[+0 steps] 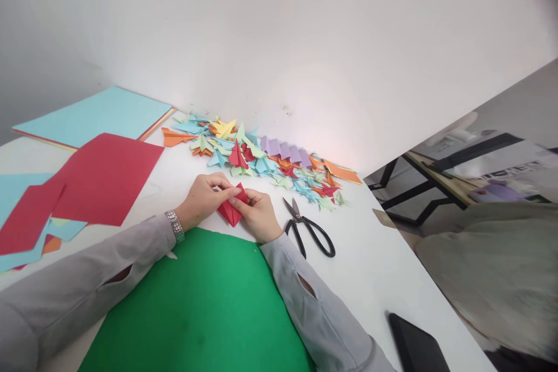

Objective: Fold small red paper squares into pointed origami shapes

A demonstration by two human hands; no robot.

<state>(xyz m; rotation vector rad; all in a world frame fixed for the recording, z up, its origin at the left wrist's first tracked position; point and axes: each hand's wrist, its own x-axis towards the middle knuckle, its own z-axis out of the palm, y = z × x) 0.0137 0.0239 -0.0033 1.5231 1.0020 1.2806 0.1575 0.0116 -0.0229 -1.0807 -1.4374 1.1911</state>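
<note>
A small folded red paper [232, 213] with a pointed lower end is held between both hands, just beyond the far edge of a large green sheet [196, 302]. My left hand [204, 200] pinches its upper left side with thumb and fingers. On the right side, my right hand [258, 214] grips it, thumb on top and fingers behind. Parts of the paper are hidden under the fingers. Black-handled scissors [305, 224] lie slightly open to the right of my right hand.
A pile of colourful folded papers [261, 160] lies along the wall. Red sheets [108, 177] and a light blue stack [100, 116] are on the left. A black phone-like device [416, 344] rests near the right edge of the white table [370, 279]. Grey fabric [492, 267] is beyond it.
</note>
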